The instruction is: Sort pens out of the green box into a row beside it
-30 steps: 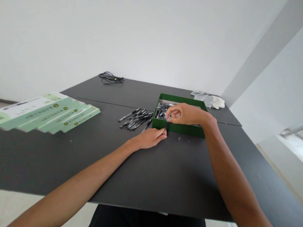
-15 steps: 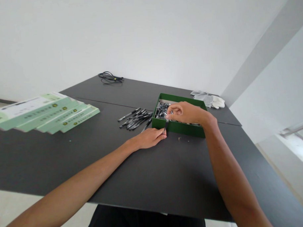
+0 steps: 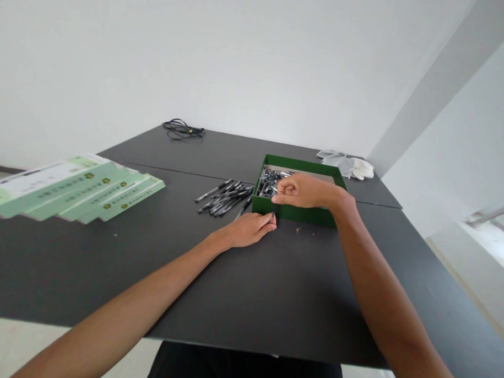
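My right hand (image 3: 301,190) hovers over the front wall of a green cardboard box (image 3: 294,213), fingers closed. A black pen (image 3: 273,214) seems pinched in them, with only its dark tip showing below my fingers. My left hand (image 3: 250,230) lies on the table just in front of the box, its fingertips close to that tip. Inside the box lies a heap of black pens (image 3: 270,183). To the left of the box, several loose black pens (image 3: 225,198) lie side by side on the table.
The dark table (image 3: 239,288) has a seam across it. Fanned green-and-white flat boxes (image 3: 70,187) lie at the left. A black cable (image 3: 182,129) lies at the far edge. White gloves (image 3: 350,167) lie behind the box on the right.
My right hand has moved down and left towards the box's front wall, and the pen it pinched is now mostly hidden by my fingers. My left hand has barely moved.
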A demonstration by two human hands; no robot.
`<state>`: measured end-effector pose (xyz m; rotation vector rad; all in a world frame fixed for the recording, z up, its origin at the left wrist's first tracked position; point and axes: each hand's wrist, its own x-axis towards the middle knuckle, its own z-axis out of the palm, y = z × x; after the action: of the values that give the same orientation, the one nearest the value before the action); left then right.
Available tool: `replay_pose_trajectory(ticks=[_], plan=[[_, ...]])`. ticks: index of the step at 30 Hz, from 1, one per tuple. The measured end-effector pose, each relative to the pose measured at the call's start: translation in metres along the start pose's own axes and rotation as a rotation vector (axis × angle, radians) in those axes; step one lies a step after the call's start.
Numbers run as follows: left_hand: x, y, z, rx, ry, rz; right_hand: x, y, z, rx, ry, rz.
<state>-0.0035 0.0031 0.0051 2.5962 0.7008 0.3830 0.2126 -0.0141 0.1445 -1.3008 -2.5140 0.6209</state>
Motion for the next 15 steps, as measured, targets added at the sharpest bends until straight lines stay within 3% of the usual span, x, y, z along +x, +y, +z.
replay_pose_trajectory(ticks=[15], plan=[[0.0001, -0.0008, 0.0008, 0.018, 0.003, 0.007, -0.0066, -0.0012, -0.0054, 0.056, -0.042, -0.031]])
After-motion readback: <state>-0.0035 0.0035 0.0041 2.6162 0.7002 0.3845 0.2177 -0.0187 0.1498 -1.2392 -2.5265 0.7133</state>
